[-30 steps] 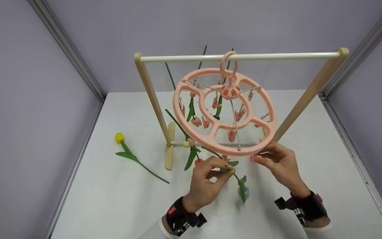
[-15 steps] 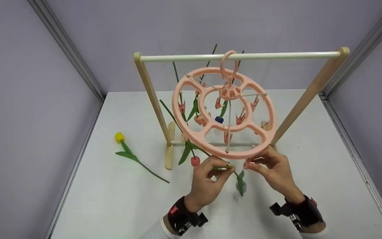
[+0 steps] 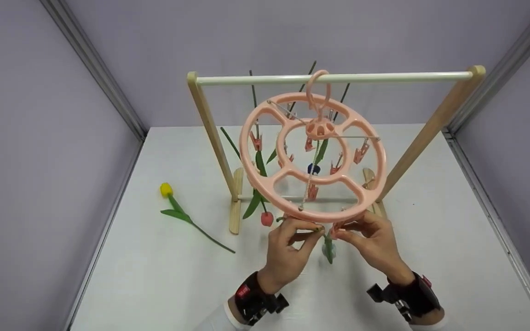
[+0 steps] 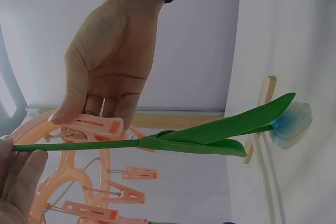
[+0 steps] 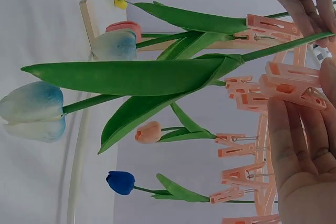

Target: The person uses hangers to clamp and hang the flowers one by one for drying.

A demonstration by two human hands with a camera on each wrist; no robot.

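My left hand (image 3: 288, 250) pinches the green stem of an artificial tulip (image 4: 291, 125) with a pale blue-and-white bloom, which hangs bloom downward. My right hand (image 3: 375, 241) holds a pink clothespin (image 5: 291, 85) between thumb and fingers, just beside that stem. The clothespin belongs to a round pink hanger (image 3: 334, 217), below whose near rim both hands work. In the left wrist view the stem passes across the clothespin. Seen from the right wrist, the clothespin's jaws point toward the leaves, close under the stem.
A wooden stand (image 3: 207, 128) with a white top bar (image 3: 398, 77) carries the hanger. Several tulips hang from other clothespins, among them a dark blue one (image 5: 121, 182), a peach one (image 5: 148, 132) and a red one (image 3: 267, 219). A yellow tulip (image 3: 166, 189) lies on the table at left.
My right hand has moved left with the clothespin, up to the tulip stem. The hanger has turned, carrying its hung tulips round to the right at the back. My left hand has barely moved.
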